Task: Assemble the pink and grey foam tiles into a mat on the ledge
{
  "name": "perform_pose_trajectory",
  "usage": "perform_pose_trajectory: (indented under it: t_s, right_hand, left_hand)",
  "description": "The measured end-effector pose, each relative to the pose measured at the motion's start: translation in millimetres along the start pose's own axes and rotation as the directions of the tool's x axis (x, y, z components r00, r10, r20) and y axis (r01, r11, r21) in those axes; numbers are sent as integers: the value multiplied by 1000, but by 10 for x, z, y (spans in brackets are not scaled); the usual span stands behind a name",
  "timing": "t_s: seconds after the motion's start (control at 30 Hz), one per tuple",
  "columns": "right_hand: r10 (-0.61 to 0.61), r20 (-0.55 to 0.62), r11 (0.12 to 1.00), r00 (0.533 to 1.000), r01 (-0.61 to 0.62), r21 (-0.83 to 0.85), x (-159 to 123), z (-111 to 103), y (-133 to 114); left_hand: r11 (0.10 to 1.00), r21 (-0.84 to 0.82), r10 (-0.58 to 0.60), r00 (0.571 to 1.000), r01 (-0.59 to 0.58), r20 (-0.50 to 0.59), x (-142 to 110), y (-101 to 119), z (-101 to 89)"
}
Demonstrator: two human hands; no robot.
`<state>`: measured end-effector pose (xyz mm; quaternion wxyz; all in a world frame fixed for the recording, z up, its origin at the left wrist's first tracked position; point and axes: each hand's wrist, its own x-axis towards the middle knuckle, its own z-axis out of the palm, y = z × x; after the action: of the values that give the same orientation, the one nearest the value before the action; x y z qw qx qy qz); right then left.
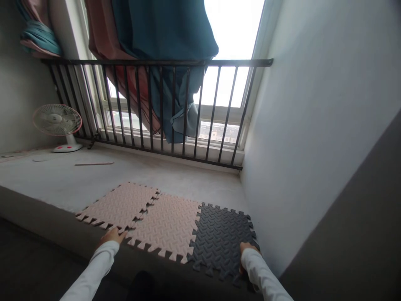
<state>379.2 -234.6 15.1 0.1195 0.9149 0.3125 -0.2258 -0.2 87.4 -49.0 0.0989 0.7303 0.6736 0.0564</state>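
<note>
Black mat (223,234) is at my right hand (247,249), pink mat (120,204) at my left hand (113,236); their grip I cannot tell.

Three mats (167,223) lie in a row on the ledge (140,167), wall (313,125) at right. Back left is the fan (57,120); behind the railing (156,63), the window (233,29).

The left sleeve (97,267), located at the front edge of the ledge (56,182), is long, plain and white, with creases along the forearm; the left hand (112,237) is bare beyond the cuff. The right sleeve (261,269), located toward the ledge's front right corner, is likewise white and long, with soft folds, and terminates at the bare right hand (249,251). Between the sleeves, below the ledge's front edge, a dark rounded form (142,285) is too dim to identify.
</note>
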Motion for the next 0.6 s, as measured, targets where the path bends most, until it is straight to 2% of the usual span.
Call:
perform_pose_trajectory:
  t_s: [0.13, 0.23, 0.3, 0.4, 0.47, 0.5, 0.57, 0.6]
  right_hand:
    - [13, -22, 1000, 1000, -13, 5, -23, 25, 24]
    - [30, -9, 1000, 1000, -30, 10, -31, 28, 28]
    - [30, 3, 1000, 1000, -30, 8, -23, 25, 22]
    - [31, 11, 999, 999, -31, 32, 12, 35, 18]
    - [28, -13, 998, 1000, -27, 61, 36, 57, 26]
    - [25, -28, 997, 999, -23, 71, 43, 69, 32]
    - [21, -34, 997, 999, -19, 72, 43, 92, 51]
    - [18, -29, 998, 999, -16, 65, 36, 100, 61]
  left_hand:
    - [987, 154, -48, 996, 36, 79, 130, 92, 47]
    - [979, 198, -40, 999, 36, 16, 205, 192, 10]
    - [991, 135, -4, 997, 14, -75, 168, 371, -73]
    - [993, -46, 95, 967, -109, -238, -86, 869, -244]
    - [975, -116, 152, 946, -192, -285, -388, 1316, -303]
    - [965, -153, 169, 948, -215, -269, -573, 1550, -293]
    - [933, -185, 274, 942, -309, -191, -993, 1991, -180]
    - [887, -180, 399, 901, -426, -168, -1213, 2177, -84]
